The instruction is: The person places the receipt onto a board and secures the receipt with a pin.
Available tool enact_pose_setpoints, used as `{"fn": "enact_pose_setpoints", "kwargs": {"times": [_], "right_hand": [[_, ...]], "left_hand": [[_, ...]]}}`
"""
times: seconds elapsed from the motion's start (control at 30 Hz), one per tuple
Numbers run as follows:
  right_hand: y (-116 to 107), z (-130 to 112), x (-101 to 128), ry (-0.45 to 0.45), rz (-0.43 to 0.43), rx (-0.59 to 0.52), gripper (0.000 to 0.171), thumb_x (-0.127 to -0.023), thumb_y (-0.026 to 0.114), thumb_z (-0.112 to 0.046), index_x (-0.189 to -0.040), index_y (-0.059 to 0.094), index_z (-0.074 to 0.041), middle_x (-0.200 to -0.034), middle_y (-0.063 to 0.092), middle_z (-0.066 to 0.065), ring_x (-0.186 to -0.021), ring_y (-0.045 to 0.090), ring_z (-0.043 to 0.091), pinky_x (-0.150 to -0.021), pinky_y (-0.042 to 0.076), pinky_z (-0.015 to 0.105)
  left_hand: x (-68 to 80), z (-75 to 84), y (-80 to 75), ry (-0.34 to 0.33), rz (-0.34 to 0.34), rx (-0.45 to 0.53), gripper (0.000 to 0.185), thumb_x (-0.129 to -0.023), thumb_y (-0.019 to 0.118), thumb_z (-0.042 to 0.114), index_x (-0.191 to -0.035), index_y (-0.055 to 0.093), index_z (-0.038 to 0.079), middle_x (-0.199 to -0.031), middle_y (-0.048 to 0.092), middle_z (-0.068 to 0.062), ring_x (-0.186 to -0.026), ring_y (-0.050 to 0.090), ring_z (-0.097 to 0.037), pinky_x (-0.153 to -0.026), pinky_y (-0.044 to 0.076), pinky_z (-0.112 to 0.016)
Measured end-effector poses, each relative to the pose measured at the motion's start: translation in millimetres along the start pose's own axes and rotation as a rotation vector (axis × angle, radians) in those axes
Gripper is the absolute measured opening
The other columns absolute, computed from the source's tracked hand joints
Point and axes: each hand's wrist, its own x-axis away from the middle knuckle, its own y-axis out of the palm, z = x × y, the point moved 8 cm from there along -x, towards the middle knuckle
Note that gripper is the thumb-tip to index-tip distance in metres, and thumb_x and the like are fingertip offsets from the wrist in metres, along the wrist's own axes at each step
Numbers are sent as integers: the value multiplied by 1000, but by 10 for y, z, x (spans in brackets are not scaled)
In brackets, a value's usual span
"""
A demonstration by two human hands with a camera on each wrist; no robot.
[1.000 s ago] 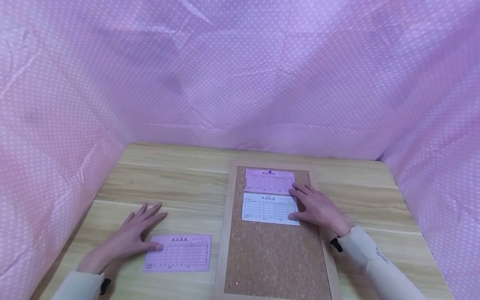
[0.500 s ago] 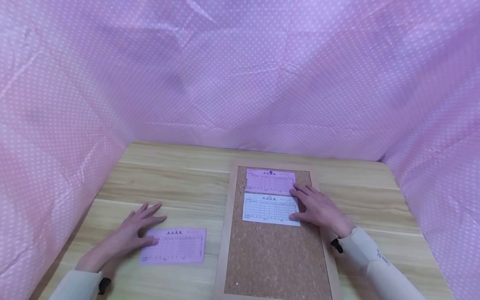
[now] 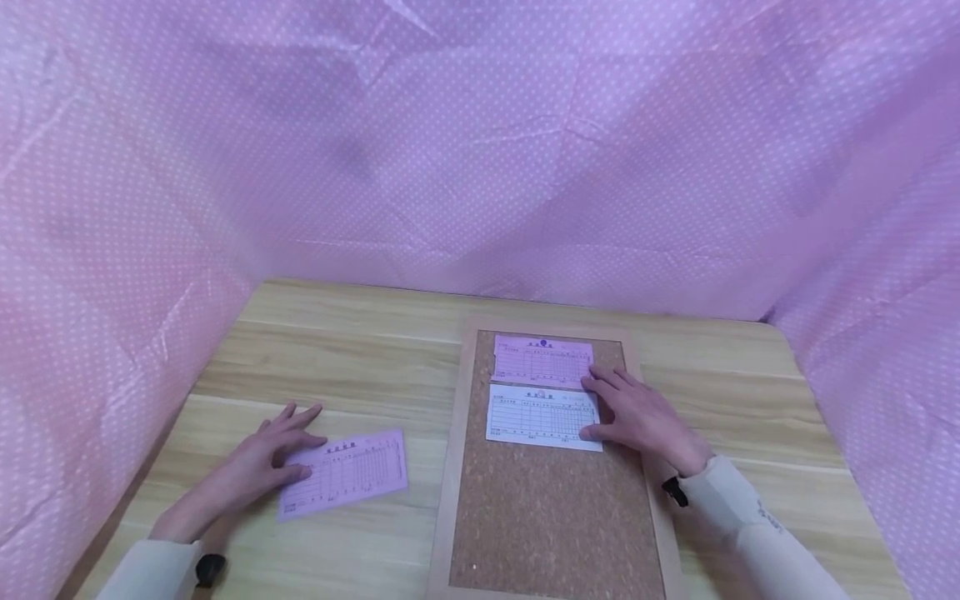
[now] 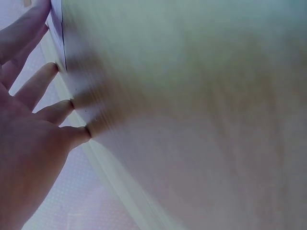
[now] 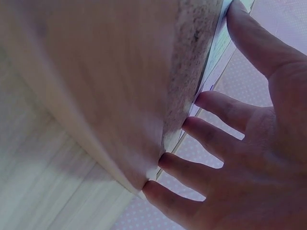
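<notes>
On the table to the left lies a pink-purple printed form slip [image 3: 358, 468], tilted with its right end higher. My left hand [image 3: 261, 458] touches its left end with the thumb on top; the fingers are spread, tips down on the wood. My right hand [image 3: 647, 419] rests at the right side of a framed cork board [image 3: 555, 521]. Its thumb lies on the right edge of a white form slip [image 3: 517, 415], and its index fingertip is by a pink form slip [image 3: 517, 362] above. A purple pin [image 3: 543, 342] is at the upper slip's top.
A wooden table [image 3: 360, 333] carries the board and the loose slip. Pink dotted cloth [image 3: 480, 150] hangs around the back and both sides. In the right wrist view, the board's wooden frame [image 5: 120, 96] stands raised above the tabletop.
Under my left hand, the loose pink slip has slid upward and slightly left on the table and turned counterclockwise. My right hand stays in place on the board.
</notes>
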Motion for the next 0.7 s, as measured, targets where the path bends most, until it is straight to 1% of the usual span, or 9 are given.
{"fn": "enact_pose_setpoints", "kwargs": {"times": [0.2,0.43,0.6,0.7], "right_hand": [[-6,5,-2,8,-1,1,84,-85,82,-50,-147,55,0,-159,41,24,-144,34,56,-108,34,74],[16,-2,-6,-2,-4,16,85,-85,81,-51,-147,54,0,-159,41,23,-143,35,56,-106,35,74],[22,14,-7,7,-10,8,85,-85,82,-49,-148,53,0,-160,39,24,-144,33,56,-107,34,74],[13,17,-4,14,-11,-5,85,-85,82,-49,-148,53,0,-160,39,24,-144,32,57,-108,33,74]], "left_hand": [[-6,-25,-5,-9,17,15,35,-78,81,2,-112,74,8,-157,38,-29,-144,18,-64,-114,3,-77],[11,-18,-4,-18,25,13,32,-78,82,1,-108,75,8,-156,39,-30,-143,19,-65,-113,3,-78],[7,5,0,-6,35,1,30,-79,81,1,-107,75,8,-154,40,-32,-142,20,-65,-113,5,-78],[-8,10,3,-13,37,-8,27,-80,80,0,-105,75,9,-154,41,-32,-143,20,-64,-113,5,-78]]}}
